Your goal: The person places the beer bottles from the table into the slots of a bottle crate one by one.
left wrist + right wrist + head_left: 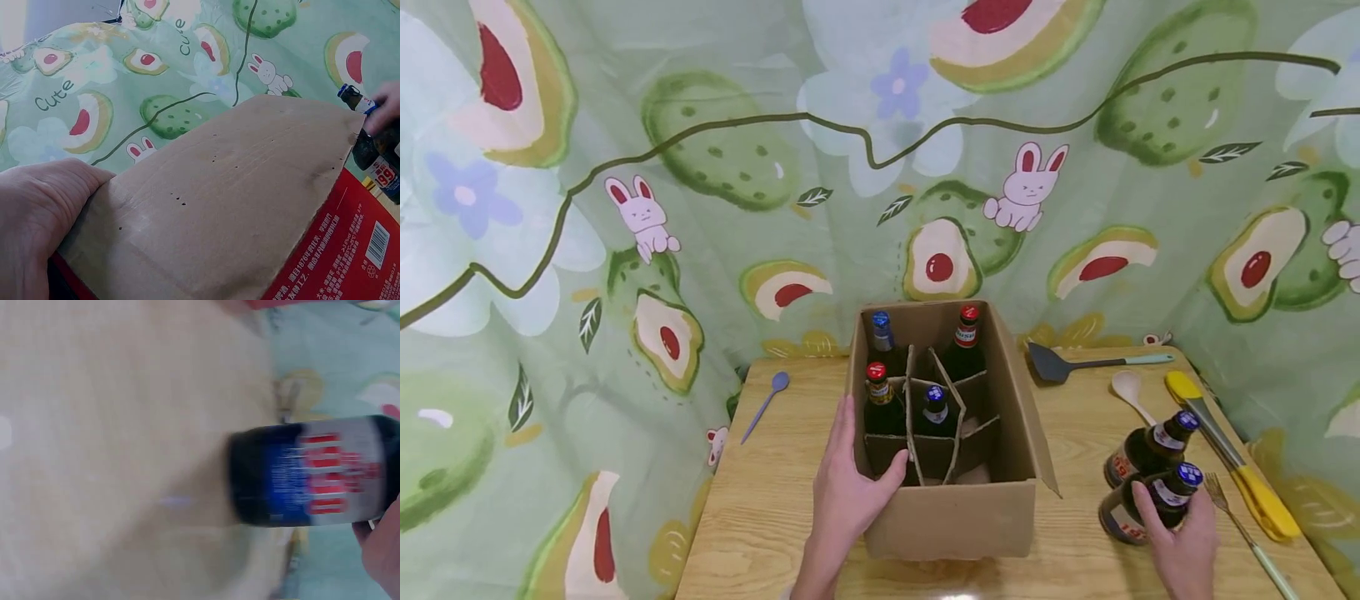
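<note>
My left hand (pixel 853 492) grips the near left corner of an open cardboard box (pixel 951 521), its thumb over the rim and its fingers along the outer side. Several dark beer bottles with red or blue caps, among them a red-capped bottle (pixel 883 408), stand in the box's divided compartments. To the right of the box, my right hand (pixel 1183 537) grips a blue-capped beer bottle (pixel 1123 517) around its upper part. The right wrist view shows this bottle's label (pixel 328 475), blurred. Just behind it stands another blue-capped beer bottle (pixel 1138 454).
A dark spatula (pixel 1052 364), a pale spoon (pixel 1127 387), yellow-tipped tongs (pixel 1225 450) and a fork (pixel 1247 533) lie on the right of the wooden table (pixel 760 500). A blue spoon (pixel 765 406) lies at left. A patterned curtain (pixel 737 242) hangs behind.
</note>
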A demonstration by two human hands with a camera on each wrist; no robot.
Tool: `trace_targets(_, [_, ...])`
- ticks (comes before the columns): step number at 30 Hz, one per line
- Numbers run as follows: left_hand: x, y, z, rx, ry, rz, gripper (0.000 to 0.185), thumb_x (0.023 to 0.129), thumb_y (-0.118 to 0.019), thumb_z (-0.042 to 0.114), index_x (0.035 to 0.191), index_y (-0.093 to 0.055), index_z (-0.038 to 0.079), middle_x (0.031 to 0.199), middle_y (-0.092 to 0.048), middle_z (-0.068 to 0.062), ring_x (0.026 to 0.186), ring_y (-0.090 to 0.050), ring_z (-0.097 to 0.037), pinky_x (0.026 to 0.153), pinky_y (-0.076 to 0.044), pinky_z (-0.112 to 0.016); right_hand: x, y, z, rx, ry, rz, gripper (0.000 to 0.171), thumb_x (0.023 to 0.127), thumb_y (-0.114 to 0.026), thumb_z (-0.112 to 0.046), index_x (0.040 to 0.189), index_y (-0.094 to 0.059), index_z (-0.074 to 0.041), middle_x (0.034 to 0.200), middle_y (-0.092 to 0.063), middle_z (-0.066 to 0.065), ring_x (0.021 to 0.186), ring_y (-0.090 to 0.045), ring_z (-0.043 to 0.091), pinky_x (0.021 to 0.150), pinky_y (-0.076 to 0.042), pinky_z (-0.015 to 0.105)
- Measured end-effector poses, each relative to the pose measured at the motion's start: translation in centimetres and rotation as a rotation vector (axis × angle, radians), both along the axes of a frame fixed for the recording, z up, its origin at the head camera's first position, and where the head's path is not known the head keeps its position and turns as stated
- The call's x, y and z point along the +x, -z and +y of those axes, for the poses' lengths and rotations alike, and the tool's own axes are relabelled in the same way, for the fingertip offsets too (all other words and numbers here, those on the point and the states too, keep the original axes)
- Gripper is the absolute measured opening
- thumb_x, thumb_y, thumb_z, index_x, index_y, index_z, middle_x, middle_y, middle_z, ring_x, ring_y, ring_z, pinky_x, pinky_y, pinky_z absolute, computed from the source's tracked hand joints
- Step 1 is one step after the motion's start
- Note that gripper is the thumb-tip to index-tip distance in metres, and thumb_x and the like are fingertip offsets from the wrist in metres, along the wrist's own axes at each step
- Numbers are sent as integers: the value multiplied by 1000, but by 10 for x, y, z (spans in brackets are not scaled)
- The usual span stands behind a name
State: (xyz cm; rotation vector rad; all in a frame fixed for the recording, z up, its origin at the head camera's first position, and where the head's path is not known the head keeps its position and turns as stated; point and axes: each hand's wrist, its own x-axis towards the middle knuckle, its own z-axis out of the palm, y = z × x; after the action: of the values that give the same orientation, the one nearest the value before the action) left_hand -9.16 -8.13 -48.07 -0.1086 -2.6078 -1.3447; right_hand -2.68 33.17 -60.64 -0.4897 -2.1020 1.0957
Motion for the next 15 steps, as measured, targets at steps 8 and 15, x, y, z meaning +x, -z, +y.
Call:
trace_targets(8, [1, -2, 0, -2, -3, -15, 106, 85, -81, 52, 168, -25, 20, 173, -23, 2, 155, -31, -30, 115, -37, -63, -6, 31, 1, 29, -35, 174, 51, 86, -77, -5, 129, -56, 15, 115, -41, -27, 109, -35, -6, 93, -24, 20])
trace_targets(15, [1, -2, 0, -11, 1, -14, 106, 84, -81, 52, 168, -25, 20, 173, -22, 1, 155, -31, -31, 115, -37, -64, -8, 35, -4, 23, -2, 184, 53, 87, -76, -6, 129, -53, 16, 116, -38, -27, 112, -33, -8, 95, -23, 18])
